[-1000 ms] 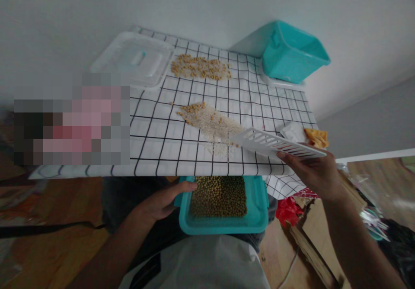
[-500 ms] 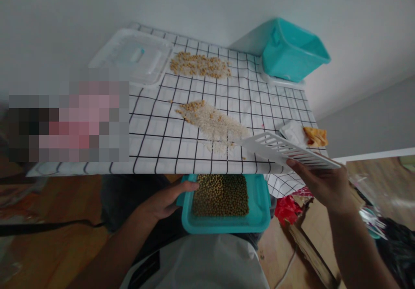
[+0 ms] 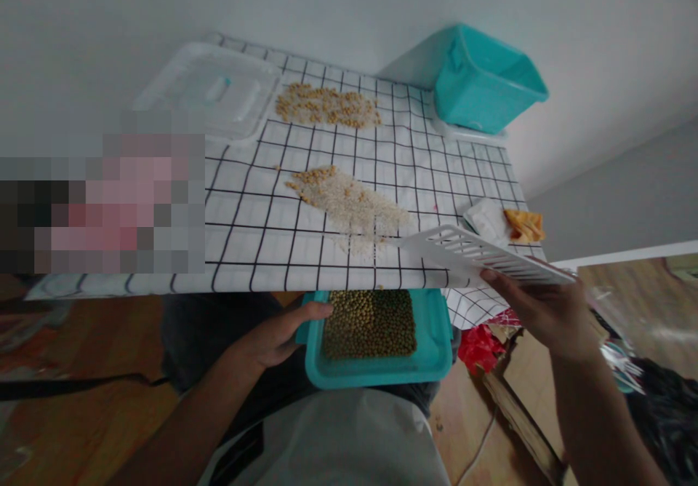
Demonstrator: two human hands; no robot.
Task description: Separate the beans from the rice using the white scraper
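My left hand point(image 3: 286, 333) grips the left rim of a turquoise plastic bin point(image 3: 376, 378), thumb over the edge. Soybeans point(image 3: 371, 329) cover much of the bin's floor; the bin sits below the table's front edge. In my right hand point(image 3: 537, 300) is a white slotted plastic board point(image 3: 463, 246), held low and tilted over the front right of the table. Its left tip is close to a pile of rice point(image 3: 357, 202) with some soybeans at its far left end. One loose bean point(image 3: 380, 287) lies at the front edge of the cloth.
A second heap of mixed beans and rice point(image 3: 327, 106) lies farther back on the checked tablecloth point(image 3: 240, 209). Nearby are a clear lid point(image 3: 234, 100), another turquoise bin point(image 3: 480, 93), a white packet point(image 3: 485, 220) and an orange wrapper point(image 3: 524, 225). A blurred-out area covers the left side.
The loose bean has moved to the table's front edge. The board's tip has shifted slightly right relative to the rice. My left hand keeps its grip on the bin; the view has turned a little.
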